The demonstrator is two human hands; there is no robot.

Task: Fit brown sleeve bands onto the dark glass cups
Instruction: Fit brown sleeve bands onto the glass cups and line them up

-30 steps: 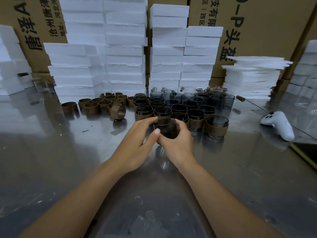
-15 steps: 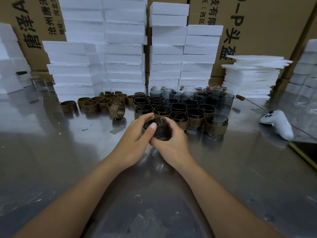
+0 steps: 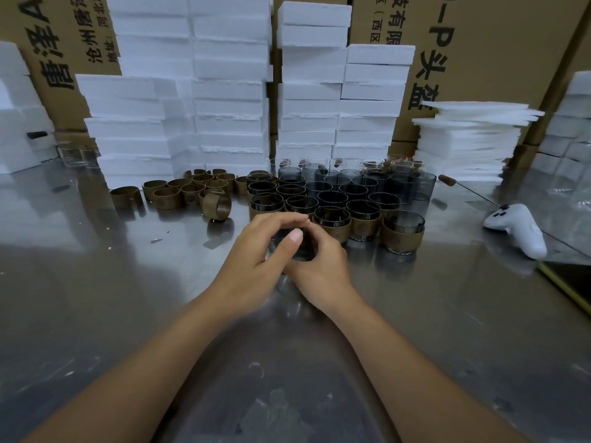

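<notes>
Left hand (image 3: 256,254) and right hand (image 3: 324,266) are gripping one cup (image 3: 303,253), banded cups (image 3: 364,223) sitting just beyond, loads of bare cups (image 3: 412,187) and bands (image 3: 188,190) waiting farther back.

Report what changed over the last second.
The left grip and right grip kept holding the cup and drew it slightly nearer the person and leftward. Their fingers have closed further round it, so most of it is now hidden. Nothing was let go. The banded cups, loose bands and controller stayed put.
</notes>
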